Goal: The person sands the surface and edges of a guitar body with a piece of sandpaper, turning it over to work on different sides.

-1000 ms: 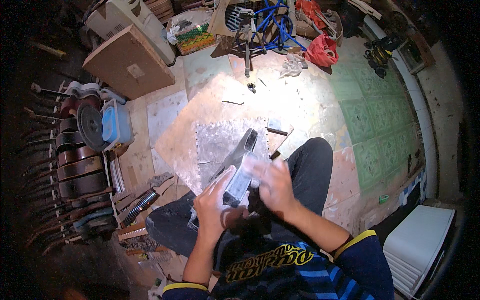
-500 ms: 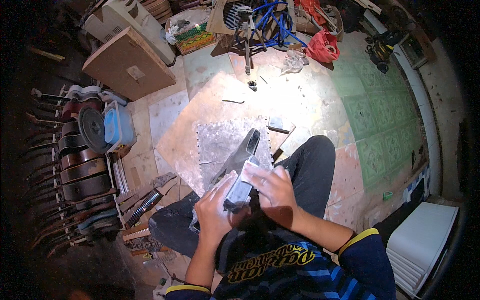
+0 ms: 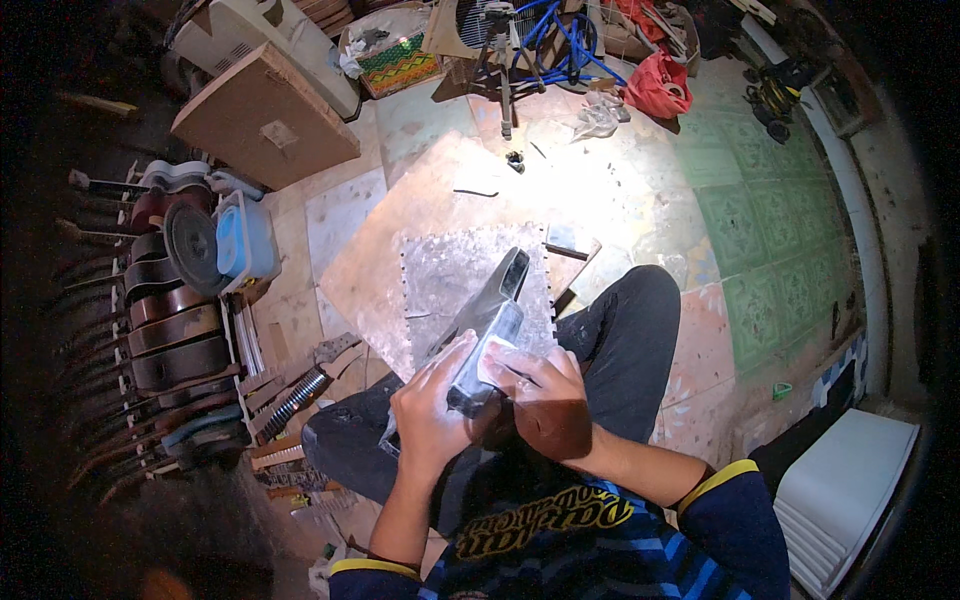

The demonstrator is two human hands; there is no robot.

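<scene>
A long grey piece (image 3: 497,325), dusty and hollow at its far end, lies slantwise across my lap. My left hand (image 3: 432,400) is wrapped round its near left side, and white dust coats the fingers. On the piece's upper right face, my right hand (image 3: 543,395) presses a small pale pad (image 3: 492,362) with bent fingers. Whether the pad is folded sandpaper cannot be made out. The undersides of the piece and of my left fingers are hidden.
Beneath the piece is a grey foam mat (image 3: 425,265) on a brown board. A small block (image 3: 568,243) lies at the mat's right. Guitars (image 3: 165,325) stand in a row at the left, near a blue tub (image 3: 232,245). Coiled blue hose (image 3: 555,45) and a red bag (image 3: 660,88) are at the back.
My right hand has slid a little nearer to me along the grey piece, with the pale pad under its fingers. My left hand keeps its grip. The whole view has shifted slightly.
</scene>
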